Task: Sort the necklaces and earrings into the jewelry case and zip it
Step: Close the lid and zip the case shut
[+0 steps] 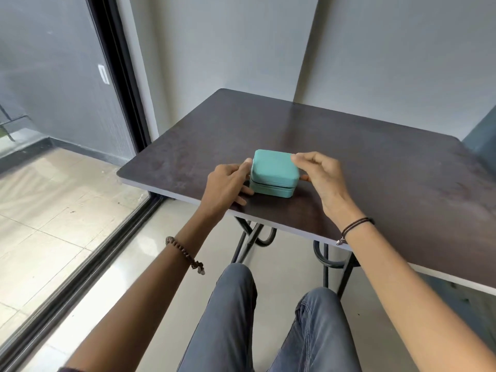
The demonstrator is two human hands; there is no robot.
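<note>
A small teal jewelry case (273, 170) sits closed on the dark table (375, 167), near its front edge. A dark seam runs round the case between lid and base. My left hand (228, 187) holds the case's left side, thumb along the lid edge and fingers by the base. My right hand (319, 178) grips the right side, fingers curled over the lid's far right corner and thumb at the seam. No necklaces or earrings are in view.
The table's front edge (268, 224) runs diagonally above my knees (268, 318), with black metal legs (249, 237) under it. A glass sliding door (67, 130) is on the left and a grey wall behind the table.
</note>
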